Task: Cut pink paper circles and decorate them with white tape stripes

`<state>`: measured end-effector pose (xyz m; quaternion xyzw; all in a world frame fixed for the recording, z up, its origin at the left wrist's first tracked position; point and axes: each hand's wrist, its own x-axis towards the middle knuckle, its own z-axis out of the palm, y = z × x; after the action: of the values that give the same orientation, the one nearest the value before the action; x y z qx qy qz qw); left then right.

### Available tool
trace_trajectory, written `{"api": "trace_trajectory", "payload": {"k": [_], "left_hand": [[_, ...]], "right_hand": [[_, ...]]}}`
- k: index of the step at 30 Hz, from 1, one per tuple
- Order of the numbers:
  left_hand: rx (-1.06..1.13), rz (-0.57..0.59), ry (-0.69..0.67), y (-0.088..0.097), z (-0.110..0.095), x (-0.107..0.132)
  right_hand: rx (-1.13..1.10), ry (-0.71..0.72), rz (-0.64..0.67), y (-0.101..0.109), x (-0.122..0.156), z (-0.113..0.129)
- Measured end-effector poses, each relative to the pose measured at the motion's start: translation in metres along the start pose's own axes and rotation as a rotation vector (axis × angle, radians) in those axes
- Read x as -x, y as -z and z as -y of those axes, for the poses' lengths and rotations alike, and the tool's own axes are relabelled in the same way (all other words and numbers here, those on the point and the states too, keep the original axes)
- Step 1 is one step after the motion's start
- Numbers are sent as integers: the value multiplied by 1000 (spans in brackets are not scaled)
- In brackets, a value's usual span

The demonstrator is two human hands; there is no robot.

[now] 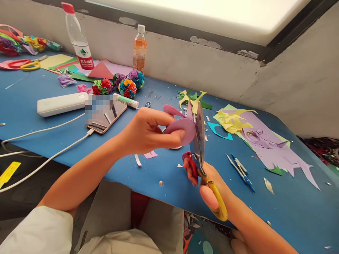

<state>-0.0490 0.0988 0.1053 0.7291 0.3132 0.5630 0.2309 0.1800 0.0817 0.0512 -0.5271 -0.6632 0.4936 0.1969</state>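
Note:
My left hand [152,130] pinches a rounded piece of purple paper [186,128] between thumb and fingers, above the table's front part. A second purple lobe rises behind it, and I cannot tell whether the two are joined. My right hand [212,187] grips scissors [198,141] with one red and one yellow handle. Their blades point up and away, spread a little apart, and lie right at the paper's right edge. Thumb and fingers sit in the handle loops.
On the blue table [169,190] are a phone [107,118] on a cable, a white power bank [63,104], a glue stick [127,101], ruffled paper balls [127,88] and two bottles [139,53]. Purple and yellow paper scraps [265,141] and a compass [239,173] lie at right.

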Motion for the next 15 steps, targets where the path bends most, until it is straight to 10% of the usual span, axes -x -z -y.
{"api": "trace_trajectory", "payload": {"k": [15], "left_hand": [[-13, 267, 245, 31, -5, -5]], "right_hand": [[67, 26, 83, 5, 4, -9]]}}
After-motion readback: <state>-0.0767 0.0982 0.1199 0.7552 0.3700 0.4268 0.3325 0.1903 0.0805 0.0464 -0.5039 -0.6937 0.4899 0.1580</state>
